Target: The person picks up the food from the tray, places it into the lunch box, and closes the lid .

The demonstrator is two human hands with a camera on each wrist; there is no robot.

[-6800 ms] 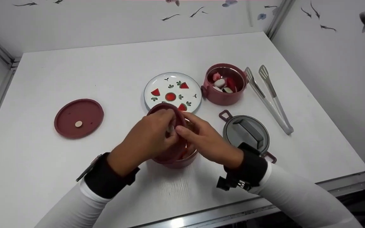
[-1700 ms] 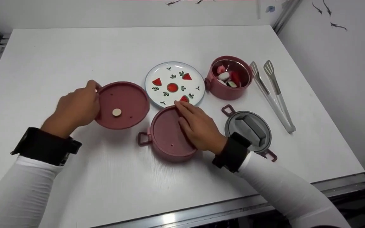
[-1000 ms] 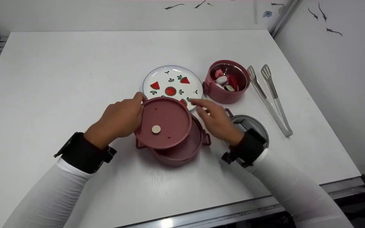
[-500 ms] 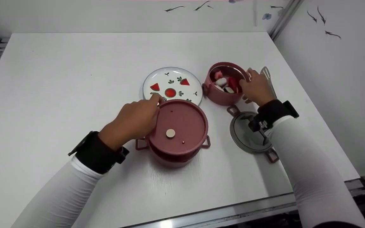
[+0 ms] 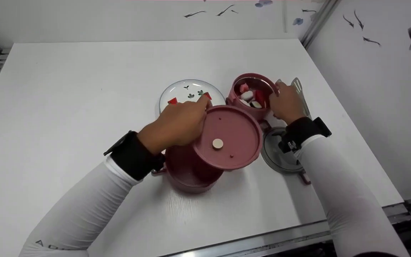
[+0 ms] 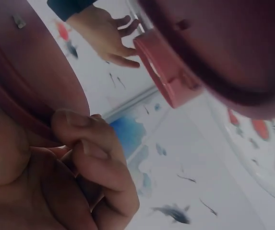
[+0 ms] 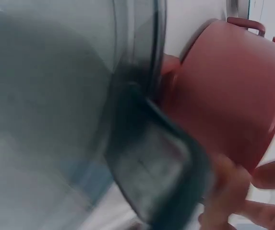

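My left hand (image 5: 178, 123) pinches the rim of a round dark red lid (image 5: 237, 135) with a cream knob, tilted in the air. Part of the same lid (image 6: 51, 81) shows in the left wrist view, between thumb and fingers. Below it stands a larger red pot (image 5: 191, 189) with a red cover in its top. My right hand (image 5: 287, 103) is at the right side of a small red pot (image 5: 257, 112) holding pretend food pieces. In the left wrist view the right hand's fingers (image 6: 125, 31) are fairly straight, beside the pot. Its handle there is hidden.
A white plate (image 5: 191, 87) with watermelon motifs lies behind the left hand. The grey glass lid (image 5: 278, 157) rests near the right forearm, partly covered. Silver tongs (image 5: 300, 89) lie right of the small pot, partly behind the right hand.
First the larger pot was covered; then my left hand took a second lid from the table's left, carrying it rightward over that pot. My right hand left that pot for the small pot's side.
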